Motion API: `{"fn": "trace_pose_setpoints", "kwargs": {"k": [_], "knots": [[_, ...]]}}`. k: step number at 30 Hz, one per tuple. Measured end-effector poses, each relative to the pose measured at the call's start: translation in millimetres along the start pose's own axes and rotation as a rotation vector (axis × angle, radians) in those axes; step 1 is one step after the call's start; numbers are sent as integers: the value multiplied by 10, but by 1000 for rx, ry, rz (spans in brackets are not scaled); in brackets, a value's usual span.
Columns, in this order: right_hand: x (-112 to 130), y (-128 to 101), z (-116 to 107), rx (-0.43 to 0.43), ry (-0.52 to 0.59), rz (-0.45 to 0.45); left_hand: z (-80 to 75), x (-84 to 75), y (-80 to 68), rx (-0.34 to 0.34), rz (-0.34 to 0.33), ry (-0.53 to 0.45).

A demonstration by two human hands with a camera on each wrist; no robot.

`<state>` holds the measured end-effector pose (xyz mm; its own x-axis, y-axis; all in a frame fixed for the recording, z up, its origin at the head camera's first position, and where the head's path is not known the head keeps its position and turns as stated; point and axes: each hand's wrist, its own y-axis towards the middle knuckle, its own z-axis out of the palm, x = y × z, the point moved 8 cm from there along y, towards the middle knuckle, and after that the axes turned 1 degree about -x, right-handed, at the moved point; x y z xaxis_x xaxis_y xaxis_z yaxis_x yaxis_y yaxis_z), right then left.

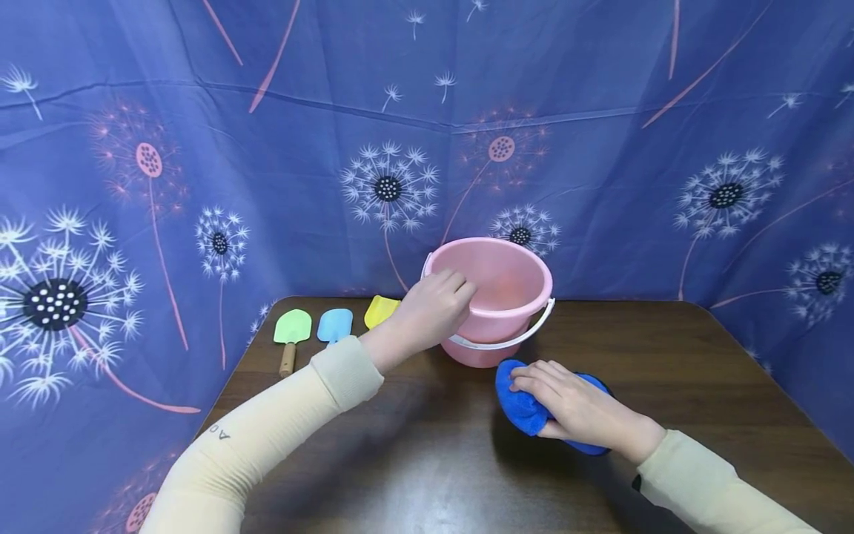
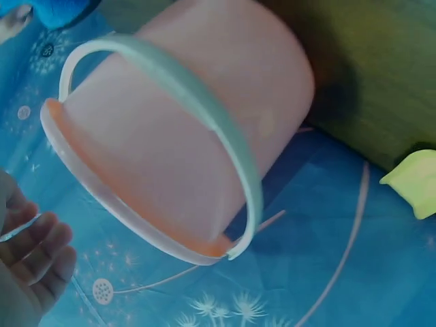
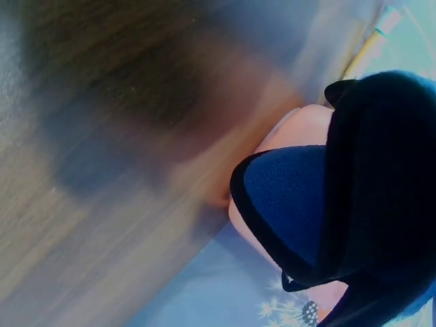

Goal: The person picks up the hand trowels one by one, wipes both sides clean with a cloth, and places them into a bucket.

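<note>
Left of the left hand [image 1: 430, 311], three small spades lie side by side on the table [image 1: 667, 356]: green spade [image 1: 291, 331], blue spade [image 1: 334, 325], yellow spade [image 1: 380, 310], blades pointing away from the person. The left hand curls its fingers over the near rim of the pink bucket [image 1: 497, 297], which stands upright, mouth up (white handle folded down in front). Just right and nearer, the right hand [image 1: 577, 408] lies on the blue cloth [image 1: 523, 408], fingers gently bent, thumb tucked beneath its edge.
</note>
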<state>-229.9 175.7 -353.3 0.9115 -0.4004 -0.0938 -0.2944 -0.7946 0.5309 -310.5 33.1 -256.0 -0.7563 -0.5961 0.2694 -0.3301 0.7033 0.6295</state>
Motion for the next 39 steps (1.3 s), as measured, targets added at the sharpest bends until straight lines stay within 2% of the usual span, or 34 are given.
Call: {"fn": "trace_pose_setpoints", "kwargs": {"k": [3, 10, 16, 19, 23, 29, 31, 37, 39], "knots": [[14, -15, 10, -3, 7, 6, -28, 16, -166, -33, -35, -14], [31, -27, 22, -17, 20, 15, 21, 176, -515, 15, -164, -37], [42, -20, 32, -28, 22, 15, 139, 383, -810, 23, -242, 0], [54, -15, 31, -36, 27, 11, 260, 492, -984, 84, -302, 30], [68, -12, 14, -50, 32, 10, 443, 630, -1220, 210, -391, 49], [70, -15, -3, -52, 27, 19, 698, 859, -1560, 383, -537, 17], [65, -27, 5, -50, 26, 23, 763, 929, -1651, 408, -590, -4], [61, -55, 26, -59, 24, 18, 897, 1110, -1849, 419, -778, -65], [58, -63, 32, -62, 25, 20, 949, 1155, -1904, 450, -841, -76]]}}
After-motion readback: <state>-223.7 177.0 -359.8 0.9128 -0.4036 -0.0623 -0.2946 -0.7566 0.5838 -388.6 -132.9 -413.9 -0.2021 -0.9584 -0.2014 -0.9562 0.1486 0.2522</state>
